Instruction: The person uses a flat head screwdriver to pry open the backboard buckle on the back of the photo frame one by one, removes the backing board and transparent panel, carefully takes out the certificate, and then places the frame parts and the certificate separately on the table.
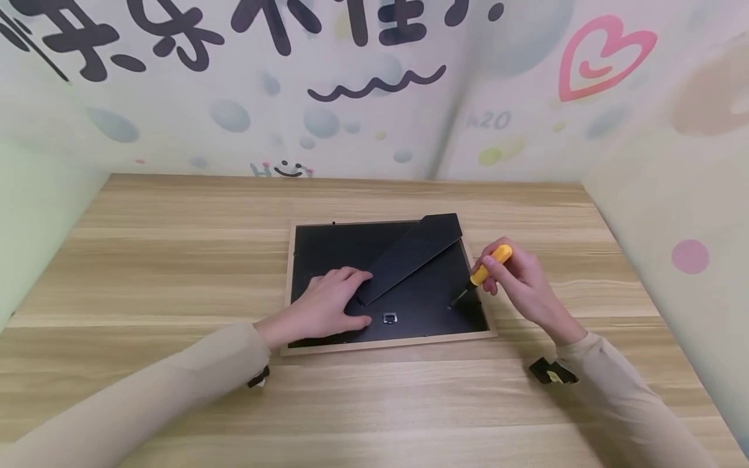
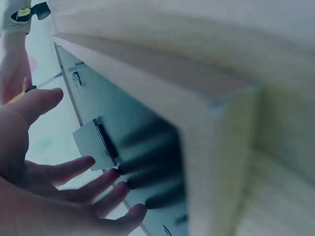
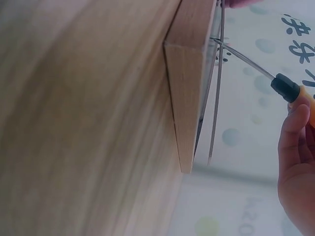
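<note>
A picture frame with a thin wooden rim lies face down, its black backing board upward. A black easel stand slants across the back, its wide end past the far rim. Near the front edge sits a small metal hanger. My left hand rests on the board's left part with fingers spread, fingertips at the board in the left wrist view. My right hand grips a yellow-handled screwdriver at the right; its metal shaft slants down and its tip meets the board.
The wood-grain table extends around the frame on all sides. A white wall with painted lettering and dots rises behind it, and side walls stand left and right. Small dark tabs line the inner rim. Both wrists carry black straps.
</note>
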Tool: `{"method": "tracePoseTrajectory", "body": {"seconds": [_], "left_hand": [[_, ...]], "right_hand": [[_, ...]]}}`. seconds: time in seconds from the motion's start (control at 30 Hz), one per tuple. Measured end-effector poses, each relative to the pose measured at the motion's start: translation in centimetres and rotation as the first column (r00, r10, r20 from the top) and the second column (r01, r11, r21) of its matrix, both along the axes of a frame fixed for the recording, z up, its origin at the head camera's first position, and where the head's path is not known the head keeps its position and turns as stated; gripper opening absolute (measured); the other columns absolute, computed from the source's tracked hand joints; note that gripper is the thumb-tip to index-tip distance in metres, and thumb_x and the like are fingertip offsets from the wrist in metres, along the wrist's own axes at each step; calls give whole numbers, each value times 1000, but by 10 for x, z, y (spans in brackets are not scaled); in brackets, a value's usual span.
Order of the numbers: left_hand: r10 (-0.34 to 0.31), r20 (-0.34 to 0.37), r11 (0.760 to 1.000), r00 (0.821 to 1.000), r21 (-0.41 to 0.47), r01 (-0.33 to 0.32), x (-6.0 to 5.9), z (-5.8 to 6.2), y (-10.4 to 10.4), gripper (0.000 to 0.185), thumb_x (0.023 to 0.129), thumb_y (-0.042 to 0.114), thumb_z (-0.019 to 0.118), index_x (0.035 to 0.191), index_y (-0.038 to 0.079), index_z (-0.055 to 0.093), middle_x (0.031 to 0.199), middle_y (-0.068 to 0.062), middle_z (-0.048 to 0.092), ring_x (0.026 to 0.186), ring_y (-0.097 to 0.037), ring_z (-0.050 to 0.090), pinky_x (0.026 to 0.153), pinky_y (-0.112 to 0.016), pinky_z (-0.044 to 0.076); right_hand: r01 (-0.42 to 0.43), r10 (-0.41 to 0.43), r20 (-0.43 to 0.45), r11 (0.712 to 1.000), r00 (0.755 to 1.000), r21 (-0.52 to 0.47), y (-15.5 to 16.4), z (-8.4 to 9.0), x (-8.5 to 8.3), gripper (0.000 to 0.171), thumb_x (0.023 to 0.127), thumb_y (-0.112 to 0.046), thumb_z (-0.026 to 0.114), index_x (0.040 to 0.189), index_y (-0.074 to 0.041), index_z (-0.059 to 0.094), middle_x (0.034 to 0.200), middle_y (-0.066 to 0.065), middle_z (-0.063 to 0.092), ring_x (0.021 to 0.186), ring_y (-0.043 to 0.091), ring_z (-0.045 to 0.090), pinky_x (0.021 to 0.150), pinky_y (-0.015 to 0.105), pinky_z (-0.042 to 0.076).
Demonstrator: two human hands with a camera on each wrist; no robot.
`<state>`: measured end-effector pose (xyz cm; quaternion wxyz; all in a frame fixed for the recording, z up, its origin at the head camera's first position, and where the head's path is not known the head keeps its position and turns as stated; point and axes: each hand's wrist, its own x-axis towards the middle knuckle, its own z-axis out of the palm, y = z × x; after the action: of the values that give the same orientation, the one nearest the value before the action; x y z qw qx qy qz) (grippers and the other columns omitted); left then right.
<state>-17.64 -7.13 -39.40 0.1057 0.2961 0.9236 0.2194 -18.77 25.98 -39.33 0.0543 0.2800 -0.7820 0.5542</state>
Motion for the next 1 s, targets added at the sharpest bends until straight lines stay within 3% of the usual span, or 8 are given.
{"method": "tracePoseTrajectory", "body": {"seconds": [0.1,0.3,0.47,0.6,0.83,1.0], "left_hand": [[10,31,1000,999,10,-11,-7,1,9,75,82,31,76,141,1,43,133,-21,50,122,-40,45,94,-60,38],[56,82,997,995,-50,-52,-16,-3,27,98,78,25,83,152,4,22,134,-22,42,122,-39,37,92,-62,34],[161,57,987,985,-11,-161,-18,-9,40,89,83,24,78,150,1,25,127,-23,43,117,-38,36,89,-62,29],[200,5,979,980,37,-200,-20,-12,41,76,82,19,78,143,2,36,118,-20,47,110,-35,43,85,-59,30],[161,-4,984,987,81,-160,-19,-8,33,72,83,15,76,142,0,38,116,-18,47,103,-31,49,81,-54,36],[103,-71,990,992,105,-96,-18,-6,17,71,80,10,77,139,-3,39,113,-18,50,95,-30,49,76,-43,43]], "right_hand": [[-2,2,-1,1000,1000,-11,1,-2,-1,10,96,11,46,98,6,55,84,17,65,56,25,55,50,25,49],[19,-18,21,999,1000,-44,4,-4,-2,10,97,9,45,100,8,55,84,16,64,57,24,55,51,25,49],[36,-34,34,998,999,-42,5,-3,-1,8,98,7,46,100,7,54,86,16,64,57,25,55,51,25,50],[25,-24,28,998,999,-56,5,-3,-2,8,98,7,46,99,8,53,86,18,64,57,24,55,51,25,50],[27,-25,28,996,999,-80,7,-1,-3,8,98,5,46,98,8,53,84,15,64,55,26,54,50,24,49],[40,-39,28,997,999,-65,10,-1,-3,8,99,4,45,97,8,52,83,15,63,55,26,55,50,24,49]]}}
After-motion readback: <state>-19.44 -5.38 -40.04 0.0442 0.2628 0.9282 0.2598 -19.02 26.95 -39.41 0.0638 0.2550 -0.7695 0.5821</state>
